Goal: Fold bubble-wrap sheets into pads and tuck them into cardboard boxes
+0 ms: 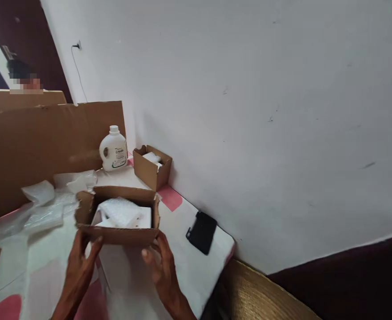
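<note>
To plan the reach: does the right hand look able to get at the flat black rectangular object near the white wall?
Probably yes: no visible obstacle stands between the right hand and the flat black rectangular object. The hand would likely need to leave the open brown cardboard box first.

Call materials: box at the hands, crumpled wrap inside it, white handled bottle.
Box: cardboard, likely corrugated; matte brown, ragged rim.
Crumpled wrap: probably plastic bubble wrap; translucent white, dimpled look.
White handled bottle: likely molded plastic; smooth, satin, built-in handle.
</note>
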{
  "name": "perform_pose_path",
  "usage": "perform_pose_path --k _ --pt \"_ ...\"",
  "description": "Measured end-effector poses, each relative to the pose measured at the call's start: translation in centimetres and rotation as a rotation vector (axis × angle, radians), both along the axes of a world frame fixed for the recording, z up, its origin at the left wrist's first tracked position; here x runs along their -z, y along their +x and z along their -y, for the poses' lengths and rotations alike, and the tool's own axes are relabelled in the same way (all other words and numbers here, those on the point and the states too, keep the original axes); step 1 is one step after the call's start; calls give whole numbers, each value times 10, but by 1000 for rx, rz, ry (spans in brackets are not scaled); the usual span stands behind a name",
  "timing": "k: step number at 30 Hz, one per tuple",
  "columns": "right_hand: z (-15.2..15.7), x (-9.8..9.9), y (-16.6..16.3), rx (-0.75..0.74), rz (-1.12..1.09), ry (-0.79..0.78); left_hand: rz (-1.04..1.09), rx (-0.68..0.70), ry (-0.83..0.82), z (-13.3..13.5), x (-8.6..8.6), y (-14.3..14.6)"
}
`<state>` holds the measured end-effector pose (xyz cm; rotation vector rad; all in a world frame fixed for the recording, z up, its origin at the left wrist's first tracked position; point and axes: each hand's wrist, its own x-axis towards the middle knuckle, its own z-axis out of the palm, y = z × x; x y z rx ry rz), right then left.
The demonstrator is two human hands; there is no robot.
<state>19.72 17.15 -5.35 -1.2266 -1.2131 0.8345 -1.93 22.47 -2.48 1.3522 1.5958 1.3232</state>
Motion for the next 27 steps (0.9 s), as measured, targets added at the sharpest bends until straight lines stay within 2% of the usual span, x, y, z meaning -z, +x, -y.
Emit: perform_pose_path --k 3,7,10,13,17,22,27 --pt "-2 14 37 174 -6 -37 68 219 78 -49 7 60" --pt "-22 30 73 382 -9 -31 99 365 139 -105 13 127" --pt "-41 37 91 453 -22 -20 103 435 179 -133 12 158" --pt "-52 40 104 491 -24 -38 97 472 202 -148 11 172" --pt "-53 44 114 523 -28 -70 88 499 210 -147 15 174" --pt "-45 49 113 568 2 -64 90 527 205 -144 24 184" --pt "-49 53 112 614 121 -31 64 546 186 -163 31 198"
